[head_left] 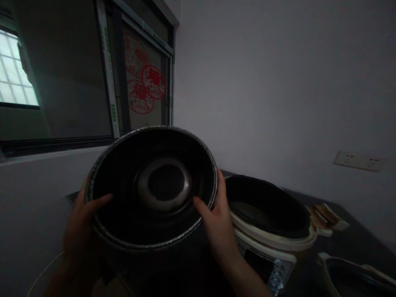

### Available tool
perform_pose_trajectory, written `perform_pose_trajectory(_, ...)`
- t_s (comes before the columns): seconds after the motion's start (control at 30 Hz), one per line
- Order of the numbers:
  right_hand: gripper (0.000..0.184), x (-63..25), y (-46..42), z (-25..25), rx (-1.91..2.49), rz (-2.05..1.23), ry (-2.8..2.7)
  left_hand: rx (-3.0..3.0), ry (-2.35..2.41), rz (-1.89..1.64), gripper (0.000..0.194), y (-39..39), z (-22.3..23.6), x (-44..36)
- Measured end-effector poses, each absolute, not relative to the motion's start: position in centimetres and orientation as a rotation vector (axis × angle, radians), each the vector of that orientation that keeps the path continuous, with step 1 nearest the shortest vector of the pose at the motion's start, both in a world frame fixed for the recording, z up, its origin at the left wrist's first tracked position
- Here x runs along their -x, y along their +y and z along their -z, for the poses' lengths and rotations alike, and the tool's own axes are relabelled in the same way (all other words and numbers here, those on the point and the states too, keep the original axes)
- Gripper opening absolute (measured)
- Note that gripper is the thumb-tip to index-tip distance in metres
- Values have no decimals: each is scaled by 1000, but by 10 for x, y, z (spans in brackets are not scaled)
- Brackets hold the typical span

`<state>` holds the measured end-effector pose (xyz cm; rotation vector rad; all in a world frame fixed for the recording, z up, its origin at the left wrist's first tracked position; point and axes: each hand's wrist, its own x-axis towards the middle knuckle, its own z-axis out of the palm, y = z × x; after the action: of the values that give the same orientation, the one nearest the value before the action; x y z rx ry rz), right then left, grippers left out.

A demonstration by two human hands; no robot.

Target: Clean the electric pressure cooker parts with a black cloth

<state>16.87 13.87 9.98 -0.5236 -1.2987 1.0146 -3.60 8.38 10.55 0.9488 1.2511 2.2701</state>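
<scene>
A round black cooker inner pot [167, 227] is held up in front of me, tilted so that its dark inside faces me. My left hand [82, 210] grips its left rim, the thumb over the edge and the fingers behind. On the opposite side my right hand [216, 212] holds the rim in the same way, thumb inside. A ring of light shines around the pot's bottom. Just right of my right hand stands a white electric cooker [272, 243], its top uncovered and its black cavity showing. The cooker has a control panel on its front.
The cooker stands on a dark countertop [309, 272] against a pale wall [278, 82]. Behind it lies a brown-stained white piece [328, 218]. A pale-rimmed dark object [355, 274] is cut off at lower right. Wall sockets [357, 161] and a window [142, 74] are also in view.
</scene>
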Motion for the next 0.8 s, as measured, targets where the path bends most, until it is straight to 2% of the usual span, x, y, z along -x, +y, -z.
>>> perform_pose_trajectory(0.1,73,-192,137,-128,435,-857,-1332,-1182,1052,-2327,47,91,-133,13)
perform_pose_trajectory(0.23,66,-229,142,-139,430,-702,-1328,-1253,734,-2263,50,117,-150,-19)
perform_pose_trajectory(0.33,63,-260,143,-145,447,-584,-1318,-1237,596,-2159,52,140,-157,-43)
perform_pose_trajectory(0.5,44,-307,145,-165,566,-282,-1255,-1275,389,-1883,56,176,-175,-88)
perform_pose_trajectory(0.6,45,-330,149,-173,596,-215,-1237,-1291,334,-1709,56,198,-187,-113)
perform_pose_trajectory(0.8,52,-366,159,-166,704,-355,-1104,-1209,391,-1440,30,222,-196,-146)
